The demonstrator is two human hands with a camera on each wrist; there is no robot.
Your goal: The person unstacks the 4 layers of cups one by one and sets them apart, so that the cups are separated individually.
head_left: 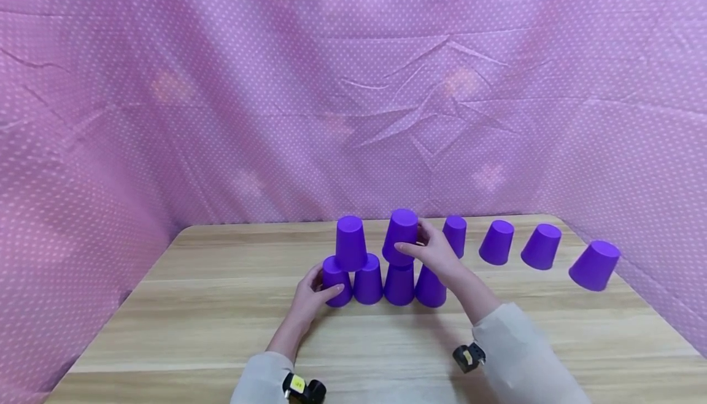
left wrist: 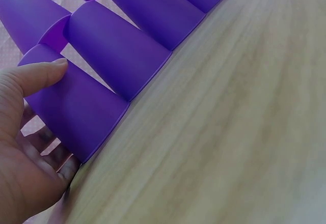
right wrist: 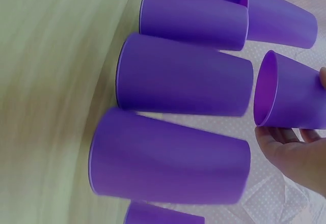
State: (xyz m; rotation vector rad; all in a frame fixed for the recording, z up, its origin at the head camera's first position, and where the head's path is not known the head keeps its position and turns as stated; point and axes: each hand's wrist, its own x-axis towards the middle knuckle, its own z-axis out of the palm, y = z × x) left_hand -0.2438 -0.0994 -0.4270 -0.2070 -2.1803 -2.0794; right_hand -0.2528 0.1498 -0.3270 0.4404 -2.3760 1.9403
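Observation:
Several upside-down purple cups stand side by side in a row, among them the second cup from the left (head_left: 367, 282) and the third (head_left: 399, 285). My left hand (head_left: 310, 299) holds the leftmost cup (left wrist: 76, 107), thumb on its near side and fingers around the back. One upper cup (head_left: 350, 244) rests across the two leftmost cups. My right hand (head_left: 436, 250) grips another upside-down cup (right wrist: 293, 91) by its sides. In the right wrist view, a small gap separates that cup's rim from the row beneath.
More upside-down purple cups stand apart at the back right, including one cup (head_left: 496, 242), another (head_left: 541, 247) and the farthest right (head_left: 594, 265). A pink dotted cloth (head_left: 353, 115) hangs behind the wooden table (head_left: 221, 312).

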